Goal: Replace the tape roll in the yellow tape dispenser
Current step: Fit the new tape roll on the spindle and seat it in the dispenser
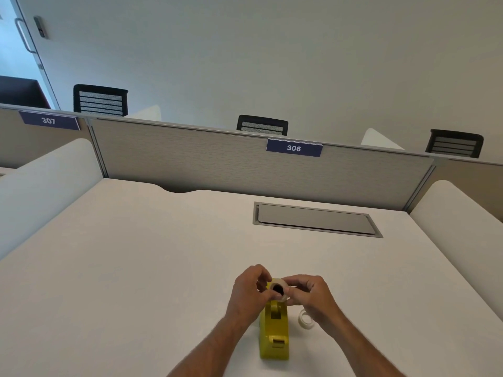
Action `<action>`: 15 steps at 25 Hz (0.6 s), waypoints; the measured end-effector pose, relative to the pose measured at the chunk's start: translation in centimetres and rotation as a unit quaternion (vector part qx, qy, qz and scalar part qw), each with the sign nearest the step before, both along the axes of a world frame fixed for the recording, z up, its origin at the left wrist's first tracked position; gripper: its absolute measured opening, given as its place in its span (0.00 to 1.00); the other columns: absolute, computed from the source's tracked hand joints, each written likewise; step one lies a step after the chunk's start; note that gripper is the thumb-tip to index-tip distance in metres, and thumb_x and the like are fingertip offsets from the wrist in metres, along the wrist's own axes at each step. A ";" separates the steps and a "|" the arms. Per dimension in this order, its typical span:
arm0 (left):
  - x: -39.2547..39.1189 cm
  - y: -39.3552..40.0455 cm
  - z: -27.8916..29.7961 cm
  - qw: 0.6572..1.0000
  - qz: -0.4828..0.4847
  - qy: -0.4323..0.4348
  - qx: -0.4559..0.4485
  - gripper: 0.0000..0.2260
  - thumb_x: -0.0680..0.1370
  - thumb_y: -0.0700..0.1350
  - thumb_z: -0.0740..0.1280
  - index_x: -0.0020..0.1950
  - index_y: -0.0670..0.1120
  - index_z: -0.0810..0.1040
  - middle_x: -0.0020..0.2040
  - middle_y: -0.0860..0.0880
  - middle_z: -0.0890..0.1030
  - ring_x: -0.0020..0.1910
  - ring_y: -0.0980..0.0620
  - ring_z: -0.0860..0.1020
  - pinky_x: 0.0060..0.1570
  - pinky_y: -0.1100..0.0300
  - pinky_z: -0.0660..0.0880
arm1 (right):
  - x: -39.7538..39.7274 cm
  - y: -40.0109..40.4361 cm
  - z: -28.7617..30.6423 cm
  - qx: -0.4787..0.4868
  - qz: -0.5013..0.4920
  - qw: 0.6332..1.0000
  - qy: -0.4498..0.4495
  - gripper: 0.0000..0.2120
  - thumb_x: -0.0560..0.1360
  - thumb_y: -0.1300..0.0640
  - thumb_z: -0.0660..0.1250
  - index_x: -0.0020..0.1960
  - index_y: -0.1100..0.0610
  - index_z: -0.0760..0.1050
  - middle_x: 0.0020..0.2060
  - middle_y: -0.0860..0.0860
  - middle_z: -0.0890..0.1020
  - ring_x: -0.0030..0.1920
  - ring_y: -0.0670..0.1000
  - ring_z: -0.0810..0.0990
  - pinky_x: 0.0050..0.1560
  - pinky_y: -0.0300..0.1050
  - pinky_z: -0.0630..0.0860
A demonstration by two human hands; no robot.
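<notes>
The yellow tape dispenser (274, 333) stands on the white desk (136, 268) near its front edge, cutter end toward me. Just above its far end, both hands hold a pale tape roll (278, 289) with a dark core facing me. My left hand (249, 291) pinches the roll from the left. From the right side, my right hand (309, 293) grips it with fingertips. A second, clear tape roll (306, 319) lies flat on the desk right of the dispenser, partly hidden by my right wrist.
A grey metal cable hatch (313, 220) is set into the desk farther back. A grey partition (217, 159) labelled 306 closes the far side, with white side dividers (462, 227) left and right. Black chairs (262, 126) stand beyond it.
</notes>
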State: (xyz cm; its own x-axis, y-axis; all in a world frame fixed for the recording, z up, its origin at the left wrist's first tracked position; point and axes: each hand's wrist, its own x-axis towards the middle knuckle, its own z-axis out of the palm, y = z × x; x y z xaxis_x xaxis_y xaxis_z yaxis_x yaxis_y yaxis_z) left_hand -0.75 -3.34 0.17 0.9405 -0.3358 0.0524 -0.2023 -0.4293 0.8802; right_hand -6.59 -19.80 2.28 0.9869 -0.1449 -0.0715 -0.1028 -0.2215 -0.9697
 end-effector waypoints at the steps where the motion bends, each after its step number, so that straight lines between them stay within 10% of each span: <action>1: 0.0 0.1 -0.1 1.000 -0.003 0.003 -0.001 0.14 0.67 0.45 0.80 0.44 0.53 0.76 0.41 0.54 0.82 0.40 0.53 0.81 0.42 0.64 0.80 | -0.1 0.0 0.0 0.007 -0.001 1.000 0.002 0.08 0.70 0.61 0.71 0.48 0.55 0.86 0.44 0.54 0.88 0.46 0.55 0.86 0.46 0.53 0.84; 6: 0.1 0.4 -0.5 1.000 -0.001 0.006 -0.007 0.12 0.67 0.41 0.79 0.44 0.52 0.79 0.40 0.55 0.84 0.41 0.56 0.83 0.46 0.61 0.82 | 0.0 0.1 -0.9 -0.011 -0.031 0.999 0.020 0.18 0.71 0.75 0.64 0.48 0.57 0.85 0.41 0.55 0.88 0.42 0.56 0.87 0.49 0.54 0.84; 15: 0.7 0.5 -1.4 1.000 -0.015 0.015 0.015 0.11 0.70 0.37 0.75 0.50 0.49 0.84 0.44 0.52 0.86 0.44 0.56 0.84 0.51 0.58 0.83 | 0.2 0.4 -2.6 -0.151 -0.059 0.987 -0.009 0.10 0.67 0.64 0.77 0.44 0.50 0.86 0.39 0.47 0.87 0.40 0.46 0.85 0.41 0.41 0.83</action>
